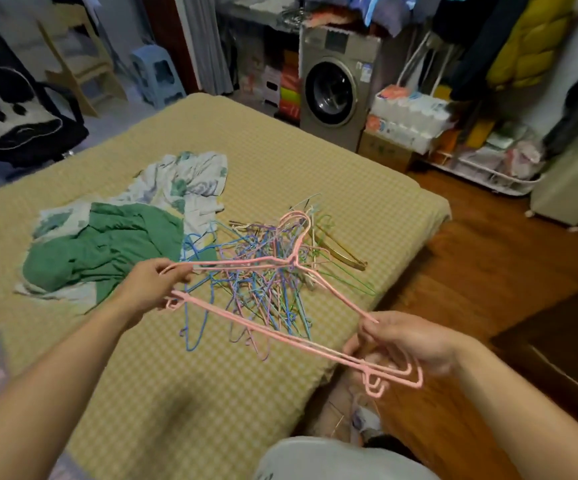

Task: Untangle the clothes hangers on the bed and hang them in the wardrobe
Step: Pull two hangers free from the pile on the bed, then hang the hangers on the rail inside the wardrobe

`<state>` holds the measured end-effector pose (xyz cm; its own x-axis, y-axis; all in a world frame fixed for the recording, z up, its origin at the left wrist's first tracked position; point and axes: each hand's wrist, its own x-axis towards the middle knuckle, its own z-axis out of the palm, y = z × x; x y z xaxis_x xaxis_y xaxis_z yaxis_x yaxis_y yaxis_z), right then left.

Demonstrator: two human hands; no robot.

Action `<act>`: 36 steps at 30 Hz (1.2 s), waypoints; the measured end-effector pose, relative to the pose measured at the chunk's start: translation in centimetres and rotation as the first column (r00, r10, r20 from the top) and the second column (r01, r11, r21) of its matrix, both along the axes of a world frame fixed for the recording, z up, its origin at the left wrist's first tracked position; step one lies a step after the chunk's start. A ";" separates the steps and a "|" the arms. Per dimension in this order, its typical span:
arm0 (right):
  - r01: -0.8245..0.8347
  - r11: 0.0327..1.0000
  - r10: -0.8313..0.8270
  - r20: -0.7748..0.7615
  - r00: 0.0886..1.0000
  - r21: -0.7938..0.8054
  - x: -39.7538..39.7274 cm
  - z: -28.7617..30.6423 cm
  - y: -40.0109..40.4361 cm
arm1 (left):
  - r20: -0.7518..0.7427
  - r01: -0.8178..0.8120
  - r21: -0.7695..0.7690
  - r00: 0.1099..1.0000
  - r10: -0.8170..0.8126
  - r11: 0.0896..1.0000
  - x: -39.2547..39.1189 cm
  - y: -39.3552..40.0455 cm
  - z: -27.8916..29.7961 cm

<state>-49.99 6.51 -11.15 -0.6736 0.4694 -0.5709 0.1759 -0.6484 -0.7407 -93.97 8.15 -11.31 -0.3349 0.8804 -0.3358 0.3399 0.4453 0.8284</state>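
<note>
Pink hangers (294,342), two, between both hands (149,289)

No legible text anywhere, sticker on the washing machine (331,88) too blurred to read, print on the cardboard box (382,151) beside it unreadable
</note>
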 end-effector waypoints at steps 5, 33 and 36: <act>0.501 0.861 -0.508 0.202 0.837 0.089 5.2 1.1 -4.5 | 0.338 -0.203 -0.144 0.910 0.241 0.969 18.9 1.2 -2.3; 0.889 -0.293 -0.930 0.109 -0.350 0.353 44.6 2.7 -19.3 | 0.642 0.975 0.067 0.120 -0.757 0.212 86.4 -11.5 5.2; 0.846 -0.361 -0.885 0.142 -0.444 0.393 45.7 2.4 -17.4 | 0.633 0.983 0.115 0.040 -0.773 0.145 88.4 -10.4 4.4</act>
<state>-4.28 -10.84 -8.73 0.8652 0.2586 -0.4296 -0.4067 -0.1393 -0.9029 -5.58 -2.24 -6.89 0.9124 0.1798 -0.3677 0.3013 0.3132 0.9006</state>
